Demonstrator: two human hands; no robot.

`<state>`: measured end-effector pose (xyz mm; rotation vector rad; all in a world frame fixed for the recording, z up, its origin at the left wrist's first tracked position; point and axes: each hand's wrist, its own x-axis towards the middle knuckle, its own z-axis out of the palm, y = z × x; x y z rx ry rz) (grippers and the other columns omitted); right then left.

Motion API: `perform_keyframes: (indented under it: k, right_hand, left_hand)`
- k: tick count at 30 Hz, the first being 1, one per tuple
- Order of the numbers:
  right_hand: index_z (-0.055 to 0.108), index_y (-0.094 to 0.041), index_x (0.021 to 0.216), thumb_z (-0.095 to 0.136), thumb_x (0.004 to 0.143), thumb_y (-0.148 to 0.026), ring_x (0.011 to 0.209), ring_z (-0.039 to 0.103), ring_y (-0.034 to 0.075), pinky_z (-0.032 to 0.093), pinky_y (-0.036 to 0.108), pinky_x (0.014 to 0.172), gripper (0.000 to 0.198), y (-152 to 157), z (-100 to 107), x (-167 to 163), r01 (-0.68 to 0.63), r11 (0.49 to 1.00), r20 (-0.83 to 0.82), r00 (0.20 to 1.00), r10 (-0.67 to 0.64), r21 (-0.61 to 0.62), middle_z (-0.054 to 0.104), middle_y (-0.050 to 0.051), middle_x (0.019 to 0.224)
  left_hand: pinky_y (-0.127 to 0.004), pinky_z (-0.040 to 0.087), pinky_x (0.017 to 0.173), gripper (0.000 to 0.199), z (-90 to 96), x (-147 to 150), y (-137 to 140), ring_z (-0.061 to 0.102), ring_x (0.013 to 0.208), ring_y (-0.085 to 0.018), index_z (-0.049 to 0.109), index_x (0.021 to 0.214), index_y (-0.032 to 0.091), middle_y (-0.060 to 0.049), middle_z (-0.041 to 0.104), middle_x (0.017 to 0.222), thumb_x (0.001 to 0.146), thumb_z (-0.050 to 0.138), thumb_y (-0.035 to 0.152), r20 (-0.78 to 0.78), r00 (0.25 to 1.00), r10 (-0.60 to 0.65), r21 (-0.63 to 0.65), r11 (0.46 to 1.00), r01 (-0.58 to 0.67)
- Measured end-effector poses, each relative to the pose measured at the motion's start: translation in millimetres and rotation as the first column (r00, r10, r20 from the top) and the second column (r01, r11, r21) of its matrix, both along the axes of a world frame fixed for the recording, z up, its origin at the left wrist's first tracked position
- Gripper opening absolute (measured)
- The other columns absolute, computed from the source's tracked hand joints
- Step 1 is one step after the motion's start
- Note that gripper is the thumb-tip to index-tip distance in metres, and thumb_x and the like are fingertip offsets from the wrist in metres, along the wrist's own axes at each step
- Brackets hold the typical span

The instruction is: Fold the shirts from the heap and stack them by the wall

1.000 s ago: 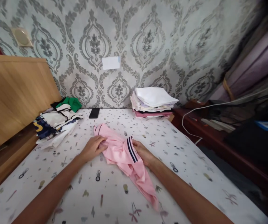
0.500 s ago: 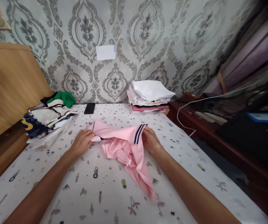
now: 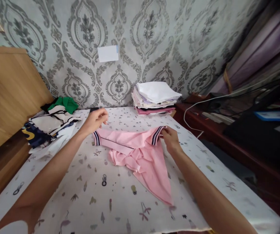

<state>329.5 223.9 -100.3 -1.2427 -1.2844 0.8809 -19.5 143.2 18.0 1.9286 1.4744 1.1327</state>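
Note:
A pink shirt (image 3: 130, 139) with navy-and-white striped cuffs lies crumpled on the patterned white sheet (image 3: 86, 208), its lower part trailing toward me on the right. My right hand (image 3: 170, 138) pinches the striped cuff at the shirt's right end. Just above the left cuff is my left hand (image 3: 95, 121), its fingers loosely curved and apart, holding nothing. Behind that hand a dark phone (image 3: 94, 110) is mostly hidden.
A neat stack of folded clothes (image 3: 156, 97) stands by the wall. Loose clothes (image 3: 50, 123) are heaped at the left beside a wooden board (image 3: 10, 94). On the right, a dark red desk (image 3: 196, 126) carries a white cable (image 3: 186, 112).
My left hand has let go of the shirt and risen up and away from me. My right hand has drawn its cuff rightward, so the shirt is more spread out.

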Motion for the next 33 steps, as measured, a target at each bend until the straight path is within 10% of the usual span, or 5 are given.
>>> perform_keyframes:
  k: [4, 9, 15, 24, 33]
  right_hand:
    - [0.067, -0.016, 0.103, 0.051, 0.077, -0.033, 0.098, 0.064, 0.032, 0.05, 0.048, 0.087, 0.035, -12, 7, 7, 0.009, 0.976, 0.445, 0.889, -0.108, 0.219, 0.07, 0.015, 0.103]
    - [0.05, -0.018, 0.144, 0.052, 0.085, -0.028, 0.14, 0.039, 0.033, 0.027, 0.054, 0.115, 0.059, -47, 12, -24, -0.611, 0.772, 0.883, 0.444, 0.153, 0.173, 0.051, 0.015, 0.148]
    - [0.069, -0.017, 0.11, 0.045, 0.093, -0.016, 0.111, 0.061, 0.026, 0.028, 0.048, 0.112, 0.03, -57, 13, -46, -0.605, 0.795, 0.943, 0.281, 0.179, 0.03, 0.071, 0.014, 0.113]
    - [0.055, -0.024, 0.083, 0.047, 0.092, -0.029, 0.064, 0.06, 0.018, 0.047, 0.041, 0.089, 0.013, -45, 41, 5, -0.23, 0.934, 0.399, 0.911, 0.107, 0.274, 0.062, -0.002, 0.063]
    - [0.06, -0.024, 0.078, 0.066, 0.072, -0.054, 0.066, 0.064, 0.022, 0.047, 0.031, 0.054, 0.031, -41, 1, 107, 0.074, 0.966, -0.308, 0.94, -0.15, -0.247, 0.066, 0.003, 0.067]
  left_hand:
    - [-0.034, 0.051, 0.085, 0.033, -38.3, -6, -8, 0.063, 0.097, -0.023, 0.064, 0.108, 0.022, -0.006, 0.065, 0.106, 0.076, 0.06, 0.029, -0.393, 0.876, -0.281, -0.257, 0.948, 0.189]
    - [-0.037, 0.045, 0.095, 0.049, -83.7, -11, -26, 0.054, 0.111, -0.026, 0.059, 0.128, 0.024, -0.008, 0.057, 0.114, 0.08, 0.05, 0.017, -0.63, 0.758, -0.168, -0.166, 0.983, 0.08]
    - [-0.028, 0.044, 0.073, 0.026, -46.0, -14, -12, 0.06, 0.088, -0.023, 0.073, 0.095, 0.026, -0.004, 0.062, 0.087, 0.086, 0.051, 0.034, -0.648, 0.756, -0.094, -0.126, 0.992, 0.015]
    - [-0.029, 0.052, 0.074, 0.031, 37.0, 52, 78, 0.07, 0.086, -0.019, 0.065, 0.106, 0.021, -0.008, 0.074, 0.098, 0.081, 0.063, 0.038, 0.111, 0.977, -0.182, -0.135, 0.971, 0.196]
    - [-0.043, 0.048, 0.1, 0.037, -33.4, 117, 9, 0.058, 0.121, -0.027, 0.057, 0.125, 0.023, -0.012, 0.062, 0.129, 0.092, 0.055, 0.04, -0.21, 0.879, -0.428, -0.112, 0.904, 0.413]
